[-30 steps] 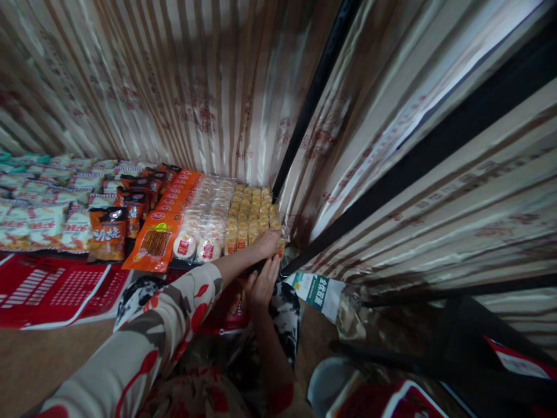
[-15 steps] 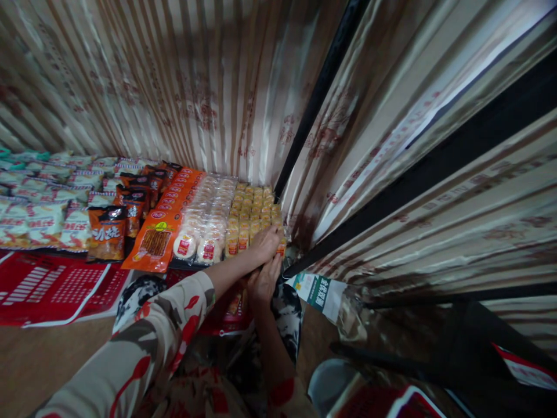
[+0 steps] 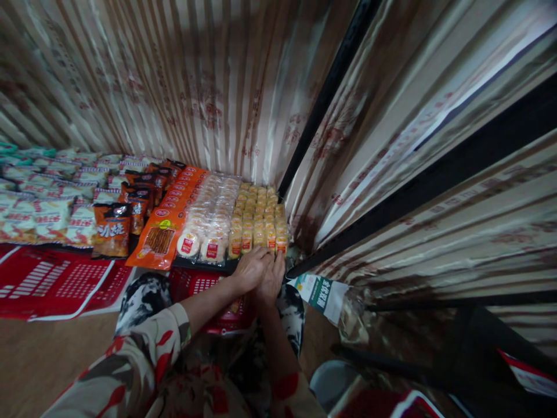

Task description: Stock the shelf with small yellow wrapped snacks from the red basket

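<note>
Small yellow-wrapped snack packs (image 3: 252, 215) stand in tight rows at the right end of the display. My left hand (image 3: 252, 270) lies at their front edge, back upward, its fingers stretched toward the front row. Close against it, my right hand (image 3: 270, 281) reaches up from below with straight fingers touching the lower front of the rightmost packs. The two hands overlap slightly, and some fingertips are hard to make out. Left of the yellow packs are clear packs of round white crackers (image 3: 209, 217) with red labels.
Orange snack bags (image 3: 163, 217), dark-orange packets (image 3: 111, 229) and rows of white packets (image 3: 52, 215) extend leftward. Red baskets (image 3: 52, 284) sit below. Behind hangs a striped curtain (image 3: 195, 87), with black poles (image 3: 322, 104) at right. A green-white bag (image 3: 324, 296) lies beside the hands.
My left hand has drawn back from on top of the yellow packs to their front edge, uncovering the front row. My right hand stays near the front corner. The view has shifted slightly.
</note>
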`<state>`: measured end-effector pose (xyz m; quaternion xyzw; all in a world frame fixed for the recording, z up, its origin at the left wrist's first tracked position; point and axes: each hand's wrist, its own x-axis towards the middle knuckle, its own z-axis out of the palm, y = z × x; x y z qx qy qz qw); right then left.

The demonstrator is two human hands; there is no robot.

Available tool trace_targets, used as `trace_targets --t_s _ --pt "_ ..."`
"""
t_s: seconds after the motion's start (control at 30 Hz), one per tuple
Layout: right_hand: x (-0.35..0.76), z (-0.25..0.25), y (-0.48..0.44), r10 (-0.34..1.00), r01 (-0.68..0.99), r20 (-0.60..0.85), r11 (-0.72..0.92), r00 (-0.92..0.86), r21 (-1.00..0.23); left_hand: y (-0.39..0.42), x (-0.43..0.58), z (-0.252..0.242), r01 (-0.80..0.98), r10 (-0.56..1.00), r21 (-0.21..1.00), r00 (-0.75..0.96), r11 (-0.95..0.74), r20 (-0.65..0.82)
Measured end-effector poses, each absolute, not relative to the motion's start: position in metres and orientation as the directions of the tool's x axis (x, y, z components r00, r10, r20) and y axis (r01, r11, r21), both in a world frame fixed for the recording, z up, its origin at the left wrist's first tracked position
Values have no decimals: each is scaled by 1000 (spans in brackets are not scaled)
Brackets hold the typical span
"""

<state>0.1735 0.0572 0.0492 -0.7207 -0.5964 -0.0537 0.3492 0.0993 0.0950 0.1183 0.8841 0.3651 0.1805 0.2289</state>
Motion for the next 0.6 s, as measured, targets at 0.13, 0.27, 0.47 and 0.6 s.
trace_targets --t_s 0.13,0.27,0.47,0.6 --pt "176 42 57 790 870 498 -87 357 -484 89 85 109 557 729 518 648 -650 218" --pt "178 36 56 767 844 498 -101 403 -527 76 77 99 575 759 525 602 -627 248" --pt "174 45 47 776 818 493 -52 393 -572 54 59 88 576 789 579 578 -577 210" --pt "158 41 31 781 790 476 -36 405 -612 38 41 72 619 819 612 568 -493 84"
